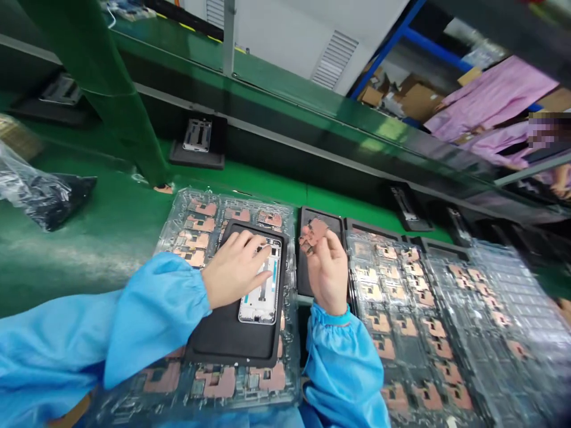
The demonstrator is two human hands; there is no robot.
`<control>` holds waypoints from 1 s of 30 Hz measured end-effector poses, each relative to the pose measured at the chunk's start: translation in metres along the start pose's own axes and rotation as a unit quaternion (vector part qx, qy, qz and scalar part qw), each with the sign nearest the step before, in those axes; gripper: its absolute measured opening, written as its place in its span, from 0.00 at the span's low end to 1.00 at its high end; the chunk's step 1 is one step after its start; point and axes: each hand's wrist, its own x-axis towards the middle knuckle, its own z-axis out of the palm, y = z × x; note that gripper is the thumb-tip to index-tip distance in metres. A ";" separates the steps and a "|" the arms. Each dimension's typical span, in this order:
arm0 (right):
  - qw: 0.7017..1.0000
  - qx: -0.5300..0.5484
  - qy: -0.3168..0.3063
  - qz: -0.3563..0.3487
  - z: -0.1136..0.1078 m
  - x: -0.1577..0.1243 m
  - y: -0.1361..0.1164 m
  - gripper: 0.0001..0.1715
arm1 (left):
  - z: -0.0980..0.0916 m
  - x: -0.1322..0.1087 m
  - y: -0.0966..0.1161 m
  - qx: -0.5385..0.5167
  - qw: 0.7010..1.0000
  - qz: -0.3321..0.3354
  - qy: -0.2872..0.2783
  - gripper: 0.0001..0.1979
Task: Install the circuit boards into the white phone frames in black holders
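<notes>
Green workbench [89, 238], left fingers [254, 244] flat on one phone frame [263, 303], right fingers [332, 244] pinching copper film [312, 233].

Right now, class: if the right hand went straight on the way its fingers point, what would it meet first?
Probably the far rim of the black tray ahead of the right hand, which holds copper-coloured sheets. Its height above the tray is unclear, so it might pass over to the green bench.
</notes>
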 end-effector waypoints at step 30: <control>0.719 -0.579 -0.295 -0.246 0.016 -0.005 0.019 0.14 | 0.008 -0.054 0.006 -0.097 0.979 0.178 -0.009 0.28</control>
